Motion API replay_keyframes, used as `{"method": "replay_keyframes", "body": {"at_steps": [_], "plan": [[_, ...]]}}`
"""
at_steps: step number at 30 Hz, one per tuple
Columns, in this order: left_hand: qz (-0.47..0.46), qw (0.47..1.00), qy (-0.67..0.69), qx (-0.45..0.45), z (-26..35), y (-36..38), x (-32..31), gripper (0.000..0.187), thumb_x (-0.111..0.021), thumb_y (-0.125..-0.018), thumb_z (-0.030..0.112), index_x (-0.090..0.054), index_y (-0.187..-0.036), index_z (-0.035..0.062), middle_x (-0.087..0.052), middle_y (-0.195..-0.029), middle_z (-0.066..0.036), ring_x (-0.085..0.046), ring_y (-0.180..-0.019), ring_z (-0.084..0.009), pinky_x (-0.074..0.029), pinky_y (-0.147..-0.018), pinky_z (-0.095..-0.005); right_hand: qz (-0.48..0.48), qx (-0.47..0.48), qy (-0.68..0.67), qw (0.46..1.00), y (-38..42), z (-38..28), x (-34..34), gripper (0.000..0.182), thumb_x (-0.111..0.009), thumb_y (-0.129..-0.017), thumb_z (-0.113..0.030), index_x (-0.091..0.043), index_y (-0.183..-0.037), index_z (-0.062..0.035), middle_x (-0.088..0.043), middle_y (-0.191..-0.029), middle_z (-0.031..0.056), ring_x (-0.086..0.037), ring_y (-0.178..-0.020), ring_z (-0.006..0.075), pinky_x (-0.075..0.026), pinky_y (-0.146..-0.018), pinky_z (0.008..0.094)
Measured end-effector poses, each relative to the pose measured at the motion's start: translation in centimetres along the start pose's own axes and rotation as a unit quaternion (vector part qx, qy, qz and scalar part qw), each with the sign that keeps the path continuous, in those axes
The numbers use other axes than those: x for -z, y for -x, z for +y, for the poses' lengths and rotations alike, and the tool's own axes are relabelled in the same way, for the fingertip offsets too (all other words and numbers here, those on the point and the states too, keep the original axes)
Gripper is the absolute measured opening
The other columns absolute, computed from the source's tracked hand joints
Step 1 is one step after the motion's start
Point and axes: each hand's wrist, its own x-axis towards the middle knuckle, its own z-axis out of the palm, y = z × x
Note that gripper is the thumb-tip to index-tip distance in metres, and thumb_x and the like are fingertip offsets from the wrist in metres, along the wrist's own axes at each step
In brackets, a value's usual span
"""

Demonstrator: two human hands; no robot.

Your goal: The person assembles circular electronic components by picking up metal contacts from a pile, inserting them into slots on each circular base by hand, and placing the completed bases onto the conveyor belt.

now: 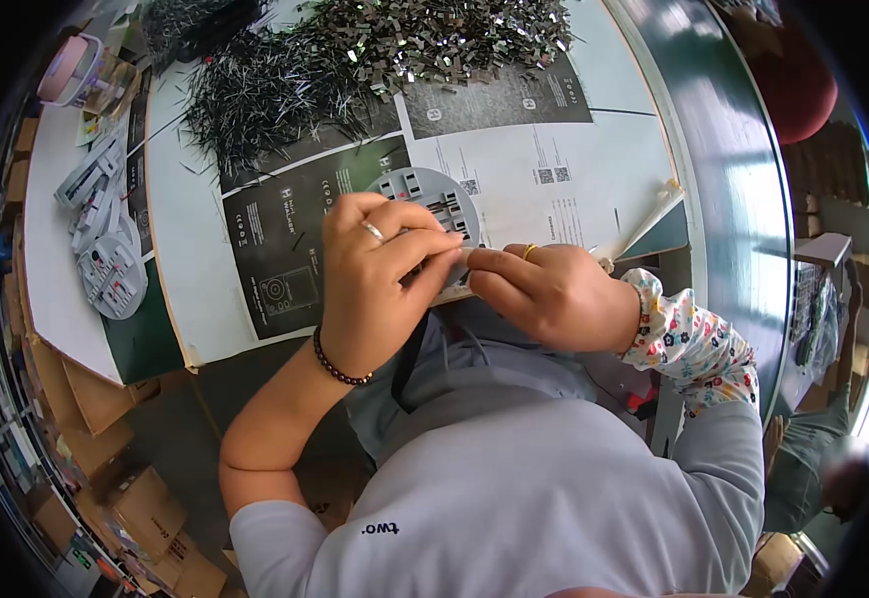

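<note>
My left hand (pixel 380 254), with a silver ring and a dark bead bracelet, is in a pinch over a round grey plastic plate (pixel 436 180). The plate has rows of small dark slots or parts, and its near side is partly covered by my fingers. Close against the left fingertips, my right hand (pixel 549 294), wearing a gold ring, also has its fingertips pinched together. Whatever is between the fingertips is too small to make out. Above the plate lie a heap of small shiny metal pieces (pixel 444 40) and a heap of thin dark strips (pixel 265 95).
Printed black-and-white sheets (pixel 270 239) cover the worktable. More grey plastic parts (pixel 112 275) sit on a white side surface at the left, below a pink-lidded container (pixel 64 70). Cardboard boxes (pixel 145 510) stand on the floor at lower left. Another person (pixel 808 458) is at the right.
</note>
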Motion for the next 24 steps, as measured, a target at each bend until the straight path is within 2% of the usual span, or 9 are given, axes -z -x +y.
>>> {"method": "replay_keyframes", "body": {"at_steps": [5, 8, 13, 16, 21, 24], "plan": [[-0.017, 0.999, -0.028, 0.016, -0.3, -0.9, -0.8, 0.013, -0.079, -0.078, 0.008, -0.068, -0.084, 0.0082, -0.064, -0.095, -0.003, -0.054, -0.093, -0.0273, -0.042, -0.083, -0.0397, 0.003, -0.017, -0.061, 0.998, 0.4, 1.3, 0.0, 0.028, -0.069, -0.074, -0.001, -0.061, -0.101, -0.0015, -0.067, -0.112, 0.0147, -0.069, -0.075, 0.0242, -0.056, -0.056, 0.0355], [-0.019, 0.998, -0.058, 0.005, -0.3, -0.8, -1.1, 0.019, -0.078, -0.078, 0.013, -0.059, -0.080, 0.0116, -0.056, -0.089, -0.003, -0.054, -0.093, -0.0277, -0.039, -0.085, -0.0432, 0.116, -0.030, -0.123, 0.985, -0.3, 2.2, 1.1, 0.030, -0.070, -0.075, 0.002, -0.062, -0.103, -0.0011, -0.068, -0.111, 0.0139, -0.070, -0.076, 0.0247, -0.056, -0.057, 0.0349], [-0.015, 0.998, -0.055, 0.012, -0.2, -0.8, -0.9, 0.017, -0.079, -0.076, 0.008, -0.062, -0.080, 0.0083, -0.060, -0.093, -0.005, -0.054, -0.091, -0.0285, -0.040, -0.085, -0.0416, 0.052, -0.015, -0.062, 0.997, -1.3, 1.9, 1.3, 0.028, -0.070, -0.077, 0.005, -0.062, -0.104, -0.0006, -0.069, -0.111, 0.0143, -0.070, -0.080, 0.0265, -0.056, -0.061, 0.0345], [-0.012, 1.000, -0.029, 0.004, -0.7, -0.5, -1.0, 0.019, -0.078, -0.076, 0.012, -0.059, -0.080, 0.0111, -0.056, -0.089, -0.004, -0.054, -0.094, -0.0273, -0.037, -0.092, -0.0447, 0.088, -0.111, -0.180, 0.973, -1.0, 2.1, 1.2, 0.026, -0.070, -0.079, 0.006, -0.062, -0.103, -0.0002, -0.068, -0.106, 0.0143, -0.069, -0.080, 0.0291, -0.056, -0.065, 0.0341], [0.006, 0.999, -0.042, -0.005, -0.4, -0.8, -1.2, 0.019, -0.078, -0.074, 0.011, -0.059, -0.078, 0.0107, -0.057, -0.089, -0.004, -0.055, -0.094, -0.0269, -0.037, -0.095, -0.0449, 0.092, -0.143, -0.110, 0.979, -1.8, 2.2, 1.2, 0.026, -0.071, -0.077, 0.006, -0.063, -0.101, 0.0004, -0.066, -0.098, 0.0150, -0.067, -0.079, 0.0318, -0.055, -0.067, 0.0360], [0.013, 0.998, -0.057, -0.008, -0.4, -0.6, -1.2, 0.019, -0.078, -0.073, 0.010, -0.059, -0.077, 0.0104, -0.058, -0.090, -0.004, -0.056, -0.096, -0.0268, -0.037, -0.099, -0.0460, 0.082, -0.116, -0.095, 0.985, -2.1, 2.1, 0.8, 0.025, -0.071, -0.077, 0.006, -0.063, -0.099, 0.0009, -0.064, -0.095, 0.0148, -0.065, -0.078, 0.0326, -0.055, -0.067, 0.0379]]}}
